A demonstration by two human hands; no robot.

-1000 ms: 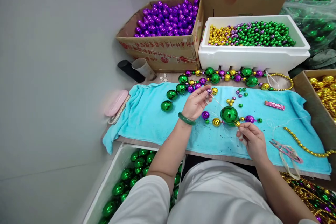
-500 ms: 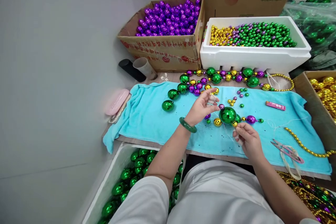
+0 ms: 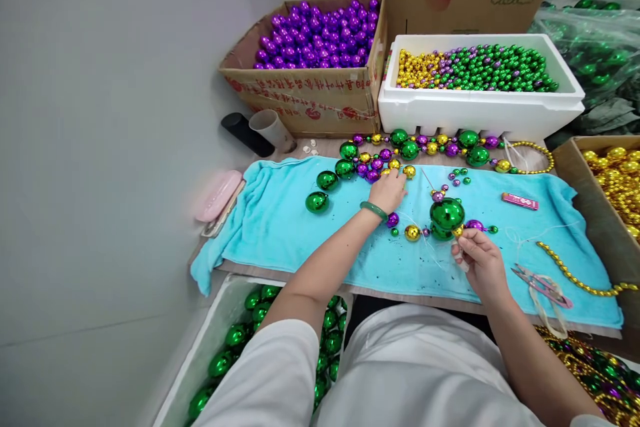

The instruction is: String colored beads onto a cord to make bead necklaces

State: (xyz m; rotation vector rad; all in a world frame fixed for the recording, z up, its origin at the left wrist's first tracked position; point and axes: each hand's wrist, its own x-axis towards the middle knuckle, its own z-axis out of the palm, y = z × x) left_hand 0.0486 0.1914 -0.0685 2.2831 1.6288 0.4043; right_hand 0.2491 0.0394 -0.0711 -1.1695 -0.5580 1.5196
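My right hand (image 3: 477, 259) pinches a gold bead (image 3: 458, 231) at the lower end of a bead string, just under a large green ball (image 3: 447, 214). Above that ball are small purple and gold beads (image 3: 438, 196), with a thin stiff strand sticking up from them. My left hand (image 3: 389, 192), a green bangle at its wrist, is over the pile of gold and purple balls (image 3: 373, 175); its fingers are curled together and the fingertips are hidden. Between the hands lie a purple ball (image 3: 393, 220) and a gold ball (image 3: 413, 233) beside thin white thread.
A blue towel (image 3: 280, 227) covers the tabletop. Behind stand a carton of purple balls (image 3: 300, 97) and a white foam box (image 3: 480, 107) of small beads. Scissors (image 3: 543, 285), a pink lighter-like object (image 3: 520, 201) and a gold bead chain (image 3: 570, 273) lie at right.
My left hand has let go of the strand above the large green ball and moved left and up to the loose balls. My right hand still holds the string, slightly farther right.
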